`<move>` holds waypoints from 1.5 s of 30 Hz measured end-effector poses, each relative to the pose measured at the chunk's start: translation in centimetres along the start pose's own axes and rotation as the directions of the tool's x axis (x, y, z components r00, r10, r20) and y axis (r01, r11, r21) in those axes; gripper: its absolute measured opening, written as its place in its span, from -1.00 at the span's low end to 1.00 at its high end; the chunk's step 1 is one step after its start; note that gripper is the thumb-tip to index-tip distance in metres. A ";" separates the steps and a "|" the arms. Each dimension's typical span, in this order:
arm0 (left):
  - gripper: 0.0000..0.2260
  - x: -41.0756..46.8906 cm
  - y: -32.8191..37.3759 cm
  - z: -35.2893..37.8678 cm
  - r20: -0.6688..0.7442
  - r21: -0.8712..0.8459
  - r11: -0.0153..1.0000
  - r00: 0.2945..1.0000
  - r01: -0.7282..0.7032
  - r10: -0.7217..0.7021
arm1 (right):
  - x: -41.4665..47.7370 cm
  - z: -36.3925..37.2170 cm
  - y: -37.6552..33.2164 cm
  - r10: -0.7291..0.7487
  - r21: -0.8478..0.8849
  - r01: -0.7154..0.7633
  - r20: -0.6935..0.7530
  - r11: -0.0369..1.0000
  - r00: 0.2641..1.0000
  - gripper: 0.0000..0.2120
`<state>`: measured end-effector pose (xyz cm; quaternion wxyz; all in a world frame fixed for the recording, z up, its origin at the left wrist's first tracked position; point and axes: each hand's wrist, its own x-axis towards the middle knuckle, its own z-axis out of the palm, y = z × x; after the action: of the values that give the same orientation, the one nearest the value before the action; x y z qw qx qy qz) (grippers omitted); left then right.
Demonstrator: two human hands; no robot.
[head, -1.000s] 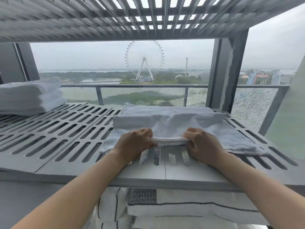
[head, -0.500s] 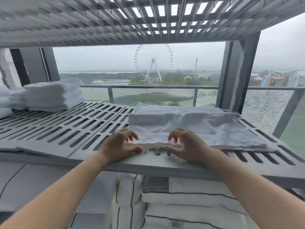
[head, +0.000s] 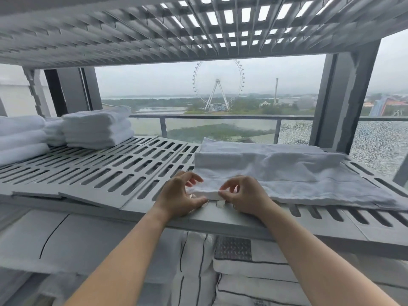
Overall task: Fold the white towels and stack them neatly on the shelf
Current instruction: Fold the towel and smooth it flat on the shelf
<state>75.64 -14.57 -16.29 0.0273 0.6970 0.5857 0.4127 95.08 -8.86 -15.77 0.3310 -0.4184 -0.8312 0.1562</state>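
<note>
A partly folded white towel lies on the right half of the grey slatted shelf, its far part doubled over in a thick roll. My left hand is at the towel's near left corner, thumb on the shelf under the edge and fingers curled apart above the cloth. Beside it, my right hand pinches the same near edge between thumb and fingertips. A stack of folded white towels stands at the shelf's back left, with another stack at the far left.
A second slatted shelf hangs close overhead. A grey post stands at the back right. Below the shelf lie white bundles with black lines. Behind is a window with a railing and a Ferris wheel outside.
My hands let go of the raised towel fold, and it now lies flat. They moved left to the near left corner, where the right hand pinches the edge. The view shifted left.
</note>
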 end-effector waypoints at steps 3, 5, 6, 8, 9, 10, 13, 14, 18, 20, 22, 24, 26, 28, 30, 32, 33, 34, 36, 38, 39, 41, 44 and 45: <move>-0.65 0.0 -0.1 0.0 0.000 0.013 1.000 1.000 0.008 -0.008 | 0.1 0.3 -0.1 -0.041 -0.067 0.035 -0.085 0.997 0.996 -0.91; -0.68 0.0 -0.2 0.0 -0.006 0.016 1.000 1.000 0.012 -0.012 | 0.0 0.5 -0.3 -0.083 -0.104 0.069 -0.138 0.992 0.987 -0.92; -0.69 0.0 -0.2 0.0 -0.010 0.020 1.000 1.000 0.013 -0.013 | -0.1 0.5 -0.4 -0.104 -0.122 0.085 -0.157 0.989 0.982 -0.92; -0.68 0.0 -0.3 0.0 -0.012 0.024 1.000 1.000 0.014 -0.013 | -0.2 0.6 -0.6 -0.124 -0.155 0.097 -0.179 0.983 0.976 -0.93; -0.67 0.0 -0.3 0.0 -0.008 0.025 1.000 1.000 0.017 -0.017 | -0.2 0.5 -0.6 -0.123 -0.162 0.093 -0.184 0.982 0.975 -0.93; -0.67 0.0 -0.3 0.0 -0.001 0.025 0.999 1.000 0.023 -0.023 | -0.2 0.5 -0.6 -0.115 -0.161 0.085 -0.187 0.983 0.976 -0.92; -0.70 -0.1 -0.2 0.0 0.014 0.029 0.999 0.999 0.033 -0.033 | -0.3 0.4 -0.8 -0.087 -0.191 0.061 -0.130 0.980 0.988 -0.92; -0.71 -0.1 -0.2 0.0 0.013 0.032 0.999 0.999 0.032 -0.032 | -0.3 0.4 -1.0 -0.078 -0.210 0.058 -0.087 0.976 0.993 -0.92; -0.80 -0.2 -0.2 0.2 0.002 0.031 0.999 1.000 0.012 -0.012 | -0.2 0.4 -1.2 -0.062 -0.229 0.062 0.005 0.971 0.998 -0.94; -0.83 -0.2 -0.3 0.2 0.004 0.027 1.000 1.000 0.003 -0.003 | -0.1 0.4 -1.2 -0.053 -0.218 0.053 0.007 0.974 0.999 -0.90; -0.84 -0.2 -0.3 0.2 0.014 0.025 1.000 1.000 0.001 -0.001 | -0.1 0.4 -1.2 -0.044 -0.208 0.042 -0.003 0.977 0.999 -0.87; -0.86 -0.1 -0.3 0.2 0.027 0.039 0.999 1.000 -0.005 0.004 | -0.2 0.3 -1.1 -0.060 -0.205 0.057 -0.010 0.977 0.998 -0.89; -0.83 -0.1 -0.2 0.2 0.039 0.046 0.999 0.999 -0.016 0.015 | -0.3 0.3 -1.1 -0.097 -0.193 0.093 -0.010 0.977 0.995 -0.92; -0.78 -0.1 -0.1 0.1 0.043 0.044 0.999 0.999 -0.025 0.023 | -0.5 0.3 -1.1 -0.120 -0.160 0.115 -0.022 0.980 0.993 -0.90; -0.75 -0.1 -0.1 0.1 0.033 0.039 0.998 0.999 -0.041 0.040 | -0.5 0.3 -1.1 -0.136 -0.133 0.129 -0.046 0.983 0.990 -0.89; -0.72 -0.1 -0.1 0.0 0.009 0.020 0.998 0.998 -0.062 0.062 | -0.5 0.3 -1.2 -0.142 -0.125 0.135 -0.048 0.983 0.989 -0.87; -0.71 -0.2 -0.1 0.1 -0.002 0.011 0.997 0.998 -0.070 0.070 | -0.6 0.3 -1.2 -0.143 -0.126 0.136 -0.050 0.983 0.988 -0.86; -0.70 -0.2 -0.2 0.1 -0.013 0.003 0.997 0.997 -0.075 0.075 | -0.6 0.3 -1.3 -0.144 -0.139 0.134 -0.068 0.981 0.987 -0.86; -0.70 -0.3 -0.2 0.1 -0.025 -0.006 0.997 0.996 -0.080 0.080 | -0.6 0.4 -1.2 -0.147 -0.210 0.108 -0.179 0.972 0.973 -0.88; -0.70 -0.3 -0.2 0.1 -0.034 -0.002 0.996 0.996 -0.088 0.088 | -0.7 0.4 -1.0 -0.136 -0.274 0.050 -0.306 0.961 0.942 -0.88; -0.69 -0.3 -0.2 0.1 -0.037 -0.001 0.996 0.995 -0.090 0.090 | -0.7 0.4 -1.0 -0.124 -0.290 0.025 -0.330 0.957 0.936 -0.87; -0.68 -0.4 -0.1 0.2 -0.045 -0.001 0.996 0.995 -0.094 0.094 | -0.7 0.4 -1.1 -0.116 -0.311 0.025 -0.277 0.950 0.954 -0.87; -0.71 -0.4 0.0 0.1 -0.049 0.000 0.995 0.994 -0.101 0.101 | -0.5 0.6 -1.2 -0.137 -0.277 0.101 -0.116 0.955 0.984 -0.89; -0.73 -0.4 0.0 0.1 -0.044 -0.002 0.995 0.994 -0.100 0.100 | -0.5 0.6 -1.2 -0.140 -0.256 0.112 -0.093 0.960 0.986 -0.91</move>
<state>75.69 -14.87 -16.63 -0.0047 0.7163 0.5496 0.4299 94.16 -9.94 -15.78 0.3303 -0.4108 -0.8498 0.0057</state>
